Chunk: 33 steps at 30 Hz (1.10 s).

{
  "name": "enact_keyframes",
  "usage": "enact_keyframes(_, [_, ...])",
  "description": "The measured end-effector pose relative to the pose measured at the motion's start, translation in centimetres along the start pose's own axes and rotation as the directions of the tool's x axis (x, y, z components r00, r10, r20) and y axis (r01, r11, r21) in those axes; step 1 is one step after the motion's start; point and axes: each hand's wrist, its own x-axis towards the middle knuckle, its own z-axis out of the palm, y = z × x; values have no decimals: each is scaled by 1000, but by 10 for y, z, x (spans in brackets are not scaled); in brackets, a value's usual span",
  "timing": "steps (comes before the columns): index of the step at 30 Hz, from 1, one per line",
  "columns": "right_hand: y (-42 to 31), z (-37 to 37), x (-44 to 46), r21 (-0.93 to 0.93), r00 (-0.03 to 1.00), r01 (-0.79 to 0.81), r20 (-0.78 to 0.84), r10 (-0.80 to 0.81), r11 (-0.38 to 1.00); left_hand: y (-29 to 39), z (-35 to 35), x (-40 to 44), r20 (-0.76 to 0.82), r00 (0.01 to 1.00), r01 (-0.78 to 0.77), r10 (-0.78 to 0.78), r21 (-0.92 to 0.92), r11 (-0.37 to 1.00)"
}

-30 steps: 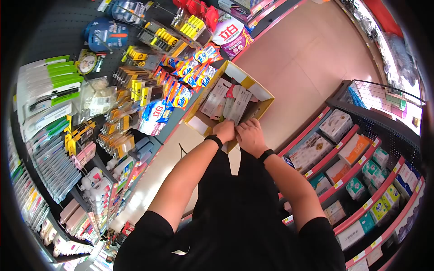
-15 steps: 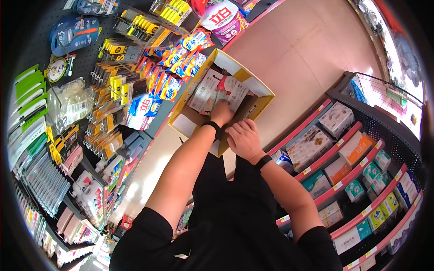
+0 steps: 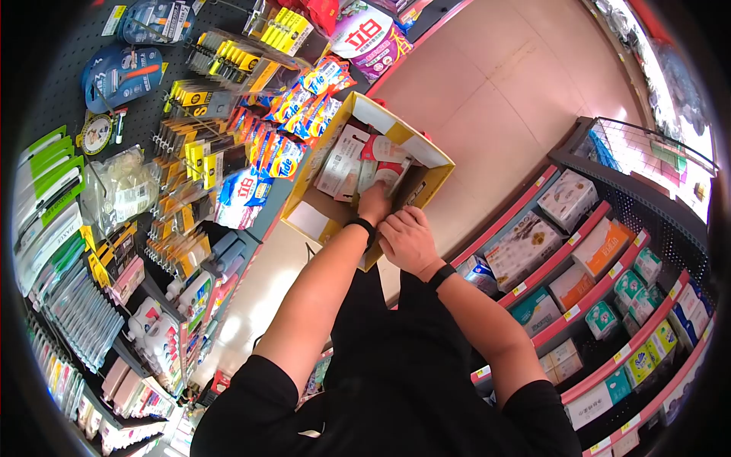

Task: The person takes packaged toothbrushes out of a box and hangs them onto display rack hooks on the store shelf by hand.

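Observation:
A yellow cardboard box (image 3: 440, 183) with white inner flaps stands open in front of me. Inside lie several flat white packets (image 3: 341, 169) with red and grey print. My left hand (image 3: 374, 204) reaches down into the box at the packets; its fingertips are hidden, so I cannot make out what it holds. My right hand (image 3: 408, 240) is curled over the near right edge of the box, its fingers bent around the rim. Both wrists wear black bands.
On the left, a pegboard rack holds hanging goods, Tide bags (image 3: 285, 158) and a large white and purple detergent bag (image 3: 371, 39). Tiered shelves with tissue boxes (image 3: 522, 251) stand at the right. A wire basket (image 3: 647, 148) is at the upper right.
My left hand has moved from beside my right hand at the near rim down into the box. The packets have shifted, and the view has turned slightly.

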Motion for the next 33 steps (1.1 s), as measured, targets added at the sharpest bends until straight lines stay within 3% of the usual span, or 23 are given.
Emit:
enact_keyframes(1, [0, 1, 0, -2, 1000, 8, -1, -8, 1000, -2, 1, 0, 113, 993, 15, -21, 56, 998])
enact_keyframes(4, [1, 1, -1, -4, 1000, 18, -3, -18, 1000, 13, -8, -5, 200, 979, 17, -32, 75, 997])
enact_keyframes(9, [2, 0, -2, 3, 999, 26, 33, -26, 1000, 22, -21, -4, 152, 988, -21, -9, 194, 981])
enact_keyframes(11, [1, 1, 0, 74, 998, 30, -59, -26, 997, 41, -44, -11, 93, 996, -16, -8, 251, 968])
enact_keyframes(13, [0, -6, 1, 85, 995, 58, -81, -51, 995, 62, -76, -19, 56, 989, 130, -135, 79, 988])
enact_keyframes(14, [0, -7, 2, 107, 995, 53, -89, -44, 993, 48, -82, -15, 82, 995, 54, -62, 100, 994])
enact_keyframes(15, [-1, -8, 3, 134, 994, 59, -99, -45, 989, 19, -74, -3, 139, 981, 143, -135, -47, 989])
enact_keyframes(16, [-2, -11, 4, 135, 991, 82, -114, -67, 987, 51, -110, -23, 183, 969, 171, -164, -25, 985])
enact_keyframes(17, [-3, -15, 4, 137, 987, 111, -131, -93, 984, 43, -118, -26, 190, 968, 177, -161, -69, 982])
enact_keyframes(19, [-7, -23, 5, 194, 991, 108, -94, -91, 975, 41, -145, -51, 128, 989, -59, 80, -161, 985])
enact_keyframes(20, [-8, -25, 4, 211, 991, 104, -101, -85, 972, 48, -158, -62, 261, 964, 137, -53, -315, 939])
enact_keyframes(21, [-9, -28, 5, 223, 991, 102, -108, -79, 969, 44, -169, -72, 375, 927, 169, -25, -355, 920])
enact_keyframes(22, [-9, -33, 4, 232, 996, 72, -75, -56, 970, 36, -170, -84, 334, 932, 22, 144, -448, 894])
enact_keyframes(24, [-20, -44, 8, 238, 996, 78, -60, -66, 968, 80, -219, -141, 532, 847, 332, 13, -547, 769])
enact_keyframes(25, [-28, -57, 9, 421, 988, -142, 118, 101, 896, 80, -221, -157, 585, 811, 396, 10, -561, 727])
enact_keyframes(26, [-32, -67, 7, 536, 917, -378, 326, 229, 755, 91, -231, -179, 591, 805, 394, 49, -595, 701])
enact_keyframes(27, [-30, -63, 3, 534, 924, -361, 315, 216, 765, 101, -236, -201, 589, 807, 413, 49, -621, 666])
enact_keyframes(29, [-20, -48, 3, 767, 888, -440, 449, 100, 467, 110, -239, -232, 606, 794, 490, 53, -689, 533])
enact_keyframes(30, [-32, -62, 6, 825, 888, -429, 460, 4, 368, 108, -236, -243, 593, 803, 475, 62, -699, 535])
enact_keyframes(31, [-43, -77, 10, 825, 891, -418, 453, -4, 381, 104, -231, -251, 589, 798, 501, 123, -764, 407])
enact_keyframes(32, [-52, -90, 12, 841, 862, -462, 501, -79, 282, 100, -229, -257, 579, 794, 526, 183, -807, 269])
enact_keyframes(33, [-63, -104, 14, 840, 828, -511, 538, -157, 185, 109, -236, -268, 569, 800, 515, 193, -815, 267])
